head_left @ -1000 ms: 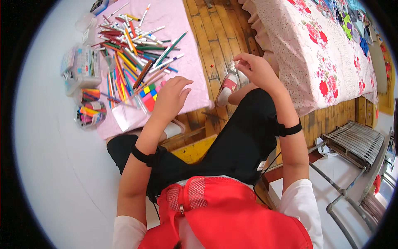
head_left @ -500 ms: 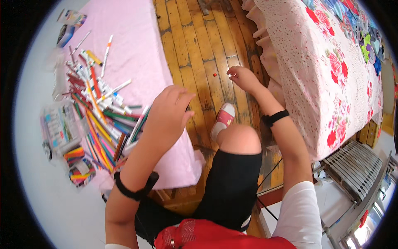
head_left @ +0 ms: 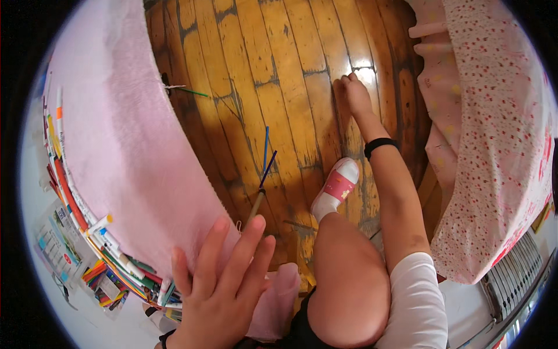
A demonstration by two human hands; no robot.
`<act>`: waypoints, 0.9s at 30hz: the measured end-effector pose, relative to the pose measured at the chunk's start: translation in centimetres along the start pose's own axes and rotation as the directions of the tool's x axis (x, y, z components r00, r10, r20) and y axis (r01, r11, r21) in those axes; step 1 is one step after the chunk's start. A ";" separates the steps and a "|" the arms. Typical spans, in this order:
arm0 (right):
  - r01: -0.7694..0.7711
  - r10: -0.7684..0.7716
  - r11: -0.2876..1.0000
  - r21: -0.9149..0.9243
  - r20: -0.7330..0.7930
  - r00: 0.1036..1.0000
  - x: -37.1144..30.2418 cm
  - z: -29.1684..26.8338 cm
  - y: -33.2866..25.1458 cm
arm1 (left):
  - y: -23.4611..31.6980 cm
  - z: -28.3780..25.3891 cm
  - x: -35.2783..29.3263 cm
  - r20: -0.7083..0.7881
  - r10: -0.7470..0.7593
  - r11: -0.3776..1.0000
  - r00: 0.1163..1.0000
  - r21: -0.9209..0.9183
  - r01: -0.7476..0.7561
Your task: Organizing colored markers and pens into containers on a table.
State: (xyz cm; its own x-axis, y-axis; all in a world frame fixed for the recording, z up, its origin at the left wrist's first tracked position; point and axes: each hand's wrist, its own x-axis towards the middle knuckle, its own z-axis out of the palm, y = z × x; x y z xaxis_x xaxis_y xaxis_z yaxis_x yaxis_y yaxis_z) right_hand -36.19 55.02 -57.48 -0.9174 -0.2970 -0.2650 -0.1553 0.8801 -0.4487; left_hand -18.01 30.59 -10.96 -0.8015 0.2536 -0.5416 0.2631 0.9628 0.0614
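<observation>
Reaching down with the right hand (head_left: 357, 98), fingers bent close together at the wooden floor (head_left: 290, 93), between the pink-covered table (head_left: 139, 180) and the hanging side of a flowered cloth (head_left: 491, 157). Cannot tell whether shut on anything there (fingertips too small and shaded to read). Have the left hand (head_left: 224, 291) well apart from the right one, with fingers spread and back upward, over the near right corner of the table; cannot tell touching from hovering.

Can see, just beyond the left fingertips, a tan rod (head_left: 256, 203) with a dark end, jutting past the table's right edge. Can make out a purple stick (head_left: 268, 170) near that dark end and a blue stick (head_left: 266, 142) just beside the purple one, both on the floor. Can also spot a green stick (head_left: 193, 92) farther along the same edge. Have one foot (head_left: 338, 186) (white sock, pink strap) on the boards. Find heaped markers (head_left: 75, 203) along the table's left edge, beside a clear case (head_left: 61, 232).
</observation>
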 end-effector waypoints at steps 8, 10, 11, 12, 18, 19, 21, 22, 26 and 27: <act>0.365 -0.391 0.895 0.256 0.057 0.919 -4.8 5.5 -6.2 | -0.4 0.8 -0.1 -0.067 0.103 0.978 0.992 0.190 -0.089; 0.367 -0.436 0.884 0.290 0.226 0.871 -6.8 5.7 -12.7 | -0.3 0.3 -0.4 -0.068 0.087 0.975 0.994 0.211 -0.071; 0.446 -0.504 0.853 0.273 0.201 0.840 -8.0 6.7 -14.5 | 0.1 -0.1 -0.2 -0.030 0.021 0.991 0.999 0.130 -0.017; 0.448 -0.505 0.852 0.272 0.197 0.841 -8.6 7.3 -15.5 | 0.4 -0.5 -0.1 0.013 -0.038 0.998 0.999 0.047 0.037; 0.693 -0.642 0.721 -0.019 0.357 0.678 -9.9 11.8 -17.1 | 0.7 0.3 0.0 0.009 -0.032 0.990 0.999 0.140 0.030; 0.726 -0.670 0.687 -0.033 0.359 0.650 -9.8 11.9 -17.1 | 0.8 0.2 0.0 0.014 -0.031 0.990 0.999 0.141 0.028; 0.754 -0.693 0.655 -0.045 0.362 0.623 -9.9 12.1 -16.9 | 0.9 0.0 -0.1 0.018 -0.045 0.989 0.999 0.139 0.042; 0.764 -0.704 0.644 -0.035 0.363 0.610 -10.0 12.1 -16.8 | 0.9 -0.3 0.0 0.021 -0.042 0.989 0.999 0.139 0.039; 0.764 -0.730 0.645 0.006 0.301 0.614 -11.3 14.0 -16.2 | 0.8 -0.7 0.5 0.081 -0.068 0.989 0.994 0.134 0.057; 0.762 -0.729 0.647 0.006 0.299 0.616 -11.3 14.1 -16.5 | 0.9 -0.7 0.4 0.086 -0.074 0.989 0.994 0.135 0.062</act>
State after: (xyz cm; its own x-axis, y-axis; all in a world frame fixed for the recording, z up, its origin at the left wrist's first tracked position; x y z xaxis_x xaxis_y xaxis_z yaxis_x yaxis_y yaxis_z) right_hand -18.10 38.65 -59.16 -0.3427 -0.9350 -0.0912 -0.7979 0.3409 -0.4971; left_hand -18.49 31.59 -10.58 -0.7697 0.1727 -0.6147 0.2827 0.9554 -0.0856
